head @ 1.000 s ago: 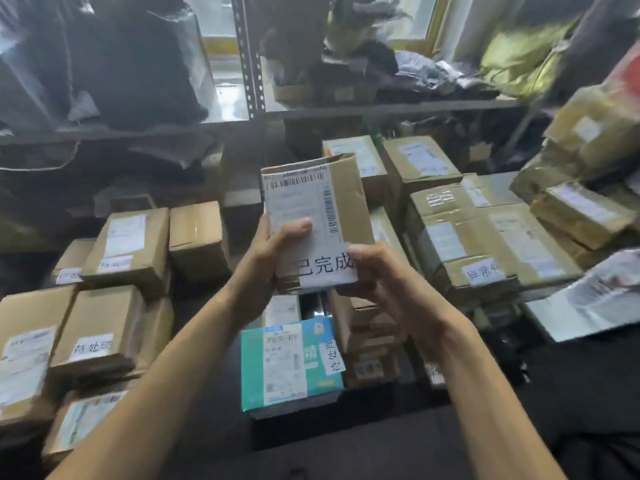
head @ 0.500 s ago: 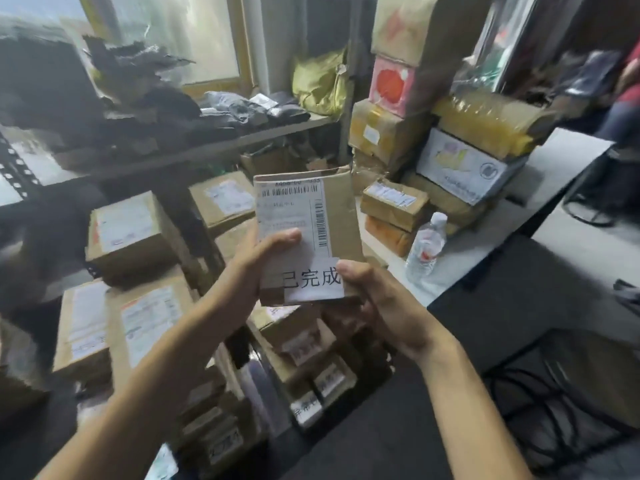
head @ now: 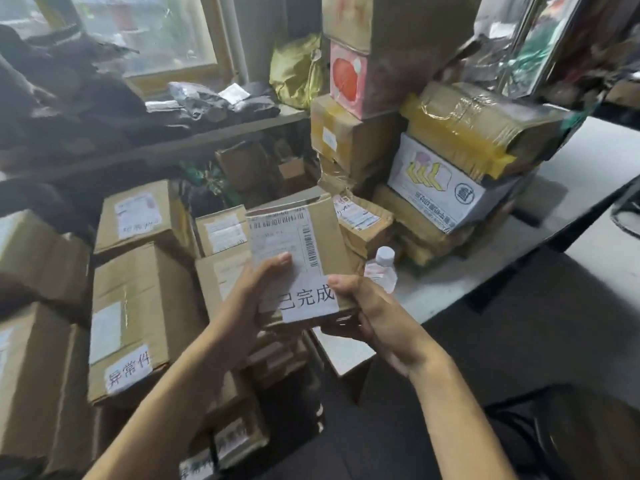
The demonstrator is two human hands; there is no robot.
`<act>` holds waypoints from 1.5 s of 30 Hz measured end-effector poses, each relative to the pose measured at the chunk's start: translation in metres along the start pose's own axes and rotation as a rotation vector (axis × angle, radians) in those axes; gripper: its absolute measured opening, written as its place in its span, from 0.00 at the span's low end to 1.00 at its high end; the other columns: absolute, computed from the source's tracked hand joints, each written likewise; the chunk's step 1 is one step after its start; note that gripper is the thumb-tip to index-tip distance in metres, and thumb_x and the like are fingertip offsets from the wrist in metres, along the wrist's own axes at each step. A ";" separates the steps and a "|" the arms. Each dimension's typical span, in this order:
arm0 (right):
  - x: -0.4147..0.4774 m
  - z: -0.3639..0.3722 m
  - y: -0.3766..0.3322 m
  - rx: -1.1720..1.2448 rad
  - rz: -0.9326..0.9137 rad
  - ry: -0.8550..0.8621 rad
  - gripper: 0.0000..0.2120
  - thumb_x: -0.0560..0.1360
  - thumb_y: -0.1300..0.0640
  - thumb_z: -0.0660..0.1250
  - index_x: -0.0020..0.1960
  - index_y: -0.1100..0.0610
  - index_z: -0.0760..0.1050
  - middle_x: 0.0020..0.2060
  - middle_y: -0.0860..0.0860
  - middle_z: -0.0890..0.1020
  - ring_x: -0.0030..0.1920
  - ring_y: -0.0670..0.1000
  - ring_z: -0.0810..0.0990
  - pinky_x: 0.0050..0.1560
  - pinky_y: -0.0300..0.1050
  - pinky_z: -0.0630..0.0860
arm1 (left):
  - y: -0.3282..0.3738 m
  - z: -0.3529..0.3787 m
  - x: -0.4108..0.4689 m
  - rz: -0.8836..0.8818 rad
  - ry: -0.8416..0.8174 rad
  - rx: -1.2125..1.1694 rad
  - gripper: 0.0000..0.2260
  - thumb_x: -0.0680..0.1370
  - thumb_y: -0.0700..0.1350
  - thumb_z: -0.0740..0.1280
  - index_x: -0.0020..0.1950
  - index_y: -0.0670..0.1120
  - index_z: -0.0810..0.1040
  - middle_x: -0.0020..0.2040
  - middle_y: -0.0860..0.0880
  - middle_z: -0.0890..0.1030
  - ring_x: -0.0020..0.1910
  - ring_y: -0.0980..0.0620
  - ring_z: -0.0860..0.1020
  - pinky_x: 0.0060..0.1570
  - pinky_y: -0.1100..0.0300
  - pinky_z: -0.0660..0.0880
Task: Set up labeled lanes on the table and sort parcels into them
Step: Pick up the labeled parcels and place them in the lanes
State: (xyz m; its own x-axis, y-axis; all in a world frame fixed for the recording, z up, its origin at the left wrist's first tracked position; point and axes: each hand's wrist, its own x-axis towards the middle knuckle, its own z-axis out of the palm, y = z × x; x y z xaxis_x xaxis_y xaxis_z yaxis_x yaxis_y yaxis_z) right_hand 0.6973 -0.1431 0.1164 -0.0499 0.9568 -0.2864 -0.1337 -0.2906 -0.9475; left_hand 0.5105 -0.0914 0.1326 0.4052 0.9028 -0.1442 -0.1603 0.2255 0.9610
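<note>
Gripping the small parcel (head: 294, 251) by its lower edges, left hand (head: 247, 306) and right hand (head: 370, 310) both clasped on it, we judge it light, stiff cardboard.

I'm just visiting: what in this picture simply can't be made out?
1. Head view, held parcel: the fine print on its shipping label is too small and blurred.
2. Head view, its underside and back: covered by the left hand and right hand.
3. Head view, water bottle: partly behind the parcel and right hand.
4. Head view, box at the bottom edge: cut off by the frame, slip blurred.
</note>
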 end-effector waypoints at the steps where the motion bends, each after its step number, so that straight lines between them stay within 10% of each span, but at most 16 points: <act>1: 0.014 -0.001 -0.002 -0.008 0.008 -0.013 0.41 0.63 0.34 0.72 0.68 0.59 0.75 0.57 0.55 0.86 0.58 0.54 0.85 0.58 0.52 0.82 | 0.004 -0.003 0.009 0.017 0.013 0.007 0.31 0.72 0.56 0.70 0.72 0.45 0.72 0.63 0.37 0.81 0.60 0.35 0.81 0.61 0.34 0.77; 4: 0.053 0.006 -0.017 -0.048 0.034 -0.086 0.41 0.64 0.32 0.72 0.68 0.57 0.74 0.57 0.54 0.86 0.58 0.53 0.85 0.60 0.53 0.82 | 0.012 -0.022 0.035 0.029 0.082 0.001 0.23 0.75 0.53 0.66 0.69 0.45 0.74 0.59 0.39 0.83 0.54 0.42 0.85 0.47 0.50 0.84; 12: 0.168 0.051 -0.036 -0.266 0.042 -0.082 0.29 0.75 0.30 0.61 0.63 0.51 0.78 0.57 0.47 0.84 0.59 0.48 0.81 0.62 0.48 0.78 | 0.030 -0.090 0.107 -0.072 0.421 -0.049 0.20 0.77 0.52 0.69 0.67 0.47 0.77 0.60 0.45 0.85 0.58 0.43 0.84 0.65 0.39 0.75; 18: 0.236 0.080 -0.039 -0.362 0.043 -0.101 0.22 0.84 0.38 0.54 0.71 0.49 0.71 0.63 0.46 0.80 0.61 0.45 0.78 0.54 0.38 0.74 | 0.038 -0.127 0.161 -0.091 0.628 0.157 0.14 0.84 0.39 0.57 0.66 0.47 0.76 0.58 0.48 0.84 0.50 0.52 0.84 0.38 0.62 0.79; 27: 0.271 0.107 -0.036 -0.422 0.059 -0.131 0.23 0.85 0.41 0.54 0.78 0.46 0.65 0.68 0.47 0.77 0.67 0.50 0.76 0.71 0.54 0.73 | 0.038 -0.140 0.169 -0.042 0.676 0.610 0.24 0.80 0.35 0.60 0.76 0.47 0.64 0.65 0.53 0.72 0.63 0.56 0.70 0.55 0.63 0.66; 32: 0.267 0.112 -0.033 -0.487 0.046 -0.148 0.23 0.84 0.43 0.57 0.78 0.46 0.65 0.70 0.44 0.77 0.67 0.49 0.76 0.71 0.54 0.73 | 0.037 -0.144 0.162 -0.202 0.660 0.783 0.35 0.73 0.58 0.60 0.78 0.44 0.63 0.76 0.43 0.68 0.71 0.45 0.70 0.72 0.47 0.67; 38: 0.240 0.108 -0.044 -0.566 -0.017 -0.014 0.26 0.84 0.46 0.59 0.79 0.53 0.62 0.72 0.49 0.68 0.71 0.52 0.69 0.65 0.46 0.67 | 0.041 -0.125 0.146 -0.152 0.652 0.752 0.29 0.82 0.47 0.62 0.82 0.46 0.57 0.81 0.46 0.59 0.80 0.47 0.56 0.78 0.49 0.56; 45: 0.188 0.102 -0.058 -0.602 -0.216 0.043 0.23 0.84 0.48 0.59 0.76 0.56 0.66 0.78 0.53 0.63 0.77 0.53 0.63 0.76 0.52 0.61 | 0.055 -0.095 0.096 0.025 0.690 0.703 0.24 0.82 0.46 0.62 0.78 0.47 0.65 0.78 0.48 0.67 0.76 0.50 0.65 0.74 0.51 0.63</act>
State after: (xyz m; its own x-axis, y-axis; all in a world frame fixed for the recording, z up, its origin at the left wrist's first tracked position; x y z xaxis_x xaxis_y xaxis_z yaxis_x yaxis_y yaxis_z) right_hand 0.5952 0.0522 0.1317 -0.0422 0.9964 -0.0739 0.4439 -0.0476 -0.8948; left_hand 0.4552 0.0427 0.1488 -0.2413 0.9704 -0.0136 0.5008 0.1365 0.8547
